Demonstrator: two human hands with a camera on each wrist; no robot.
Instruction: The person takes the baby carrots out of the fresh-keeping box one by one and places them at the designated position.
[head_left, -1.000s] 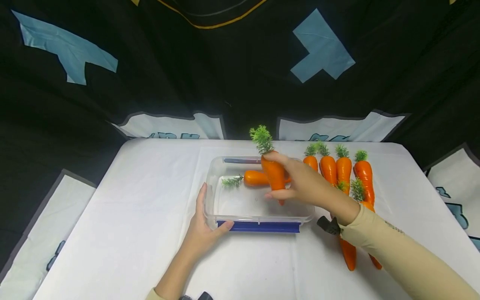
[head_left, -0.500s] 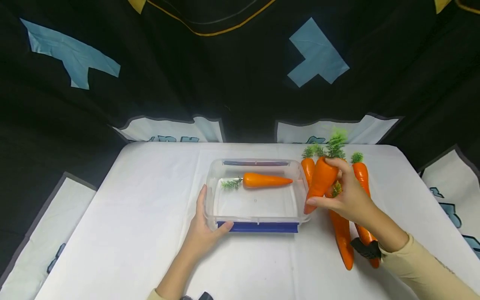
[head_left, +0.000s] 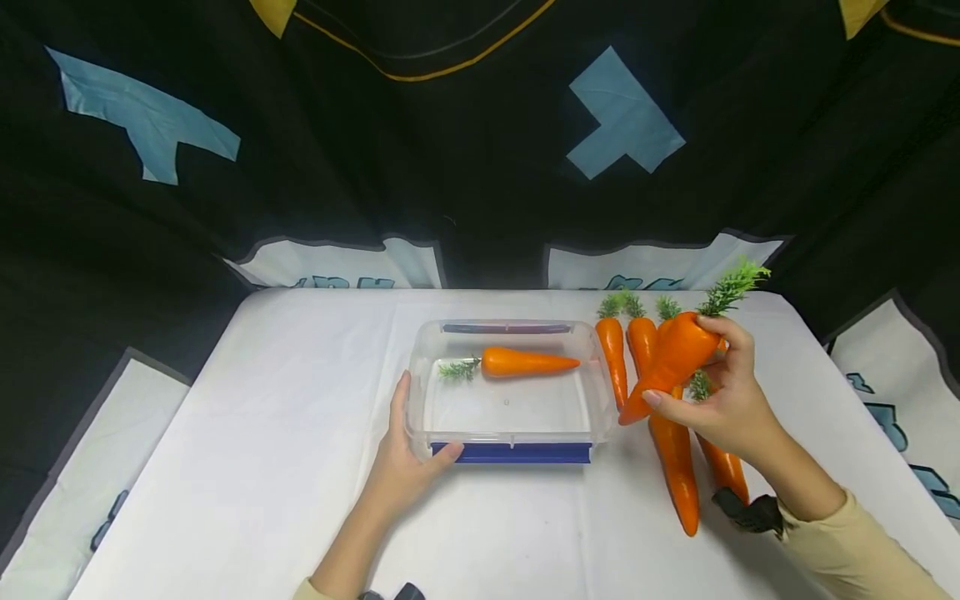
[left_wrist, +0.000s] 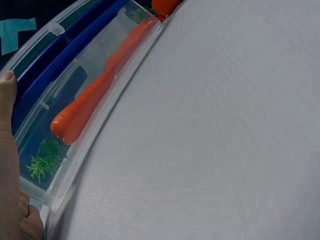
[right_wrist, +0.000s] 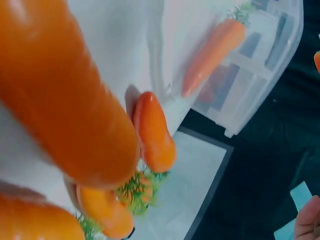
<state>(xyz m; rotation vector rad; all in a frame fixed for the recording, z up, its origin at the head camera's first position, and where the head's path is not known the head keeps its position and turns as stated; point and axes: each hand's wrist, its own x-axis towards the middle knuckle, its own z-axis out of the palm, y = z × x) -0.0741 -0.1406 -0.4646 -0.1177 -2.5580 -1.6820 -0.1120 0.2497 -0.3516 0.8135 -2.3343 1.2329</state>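
A clear plastic container [head_left: 508,417] with a blue latch stands mid-table, one orange carrot [head_left: 525,362] with feathery green leaves lying along its back half. My left hand [head_left: 408,467] grips its front left corner, thumb over the front rim, fingers along the left wall. Right of the container, my right hand [head_left: 723,400] holds another carrot [head_left: 678,350] between thumb and fingers, tilted, leaves up and tip pointing down left. It is held above several carrots on the table. In the right wrist view, a fingertip [right_wrist: 307,220] shows at the edge.
A carrot [head_left: 612,354] lies beside the container's right wall. Nearer the front are a long carrot [head_left: 678,475] and one [head_left: 726,471] partly behind the right hand and wrist strap. White cloth [head_left: 247,467] covers the table; a dark patterned curtain [head_left: 375,167] hangs behind.
My right hand has moved from above the container to the right, over the carrots, still holding a carrot. It has tilted further. My left hand stays on the container.
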